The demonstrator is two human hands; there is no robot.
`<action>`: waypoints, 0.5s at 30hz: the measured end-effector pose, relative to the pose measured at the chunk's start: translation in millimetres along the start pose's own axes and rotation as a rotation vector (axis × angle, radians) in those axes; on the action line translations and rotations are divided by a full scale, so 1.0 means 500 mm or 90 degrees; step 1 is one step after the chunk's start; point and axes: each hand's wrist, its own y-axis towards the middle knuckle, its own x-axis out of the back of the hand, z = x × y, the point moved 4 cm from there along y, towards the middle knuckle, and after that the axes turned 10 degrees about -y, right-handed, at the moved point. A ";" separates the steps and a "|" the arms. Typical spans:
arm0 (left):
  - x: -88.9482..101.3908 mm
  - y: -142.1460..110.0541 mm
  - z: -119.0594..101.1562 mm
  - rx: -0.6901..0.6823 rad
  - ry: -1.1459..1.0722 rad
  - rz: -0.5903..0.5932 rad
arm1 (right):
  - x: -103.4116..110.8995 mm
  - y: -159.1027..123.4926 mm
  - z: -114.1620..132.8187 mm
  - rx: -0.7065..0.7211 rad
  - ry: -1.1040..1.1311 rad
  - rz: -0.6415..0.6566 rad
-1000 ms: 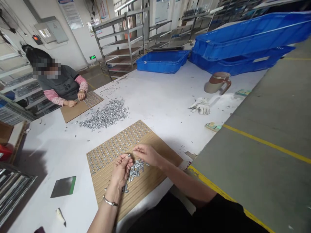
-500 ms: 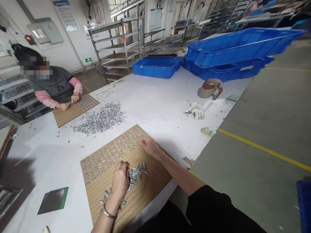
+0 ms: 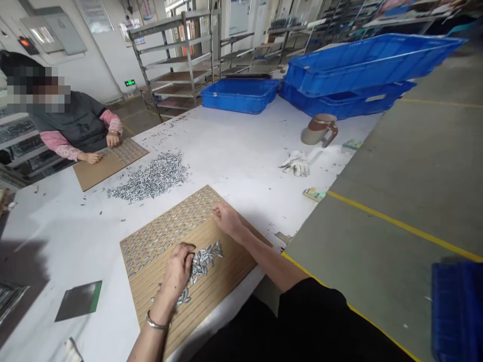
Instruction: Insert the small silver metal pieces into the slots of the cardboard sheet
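A brown ridged board (image 3: 234,256) lies in front of me, its far part covered with rows of small silver leaf-shaped pieces (image 3: 166,229). A loose heap of the same pieces (image 3: 206,259) rests on the bare part. My left hand (image 3: 176,269), with a bracelet on its wrist, is curled at the left edge of this heap; what its fingers hold, if anything, is hidden. Beyond the heap, my right hand (image 3: 228,219) is closed in a pinch low over the board, at the right end of the rows. Nothing shows clearly between its fingertips.
A bigger pile of silver pieces (image 3: 151,178) lies farther off on the white table (image 3: 234,146). Across from me, a person works at another board (image 3: 96,173). Gloves (image 3: 296,165), a mug (image 3: 320,129), blue crates (image 3: 241,98) and a dark plate (image 3: 77,301) also stand or lie around.
My hands were close together over the heap. The right hand has moved away to the far right end of the rows; the left has turned down beside the heap. The view has shifted slightly.
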 end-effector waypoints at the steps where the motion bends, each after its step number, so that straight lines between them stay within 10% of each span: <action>1: -0.005 0.001 -0.004 -0.005 0.001 0.006 | 0.005 -0.015 0.004 0.040 0.007 0.015; 7: -0.037 0.036 -0.026 -0.005 0.078 0.096 | 0.015 -0.108 0.007 0.278 -0.004 0.176; 15: -0.032 0.059 -0.012 0.000 0.059 0.121 | 0.021 -0.108 -0.003 0.346 -0.005 0.204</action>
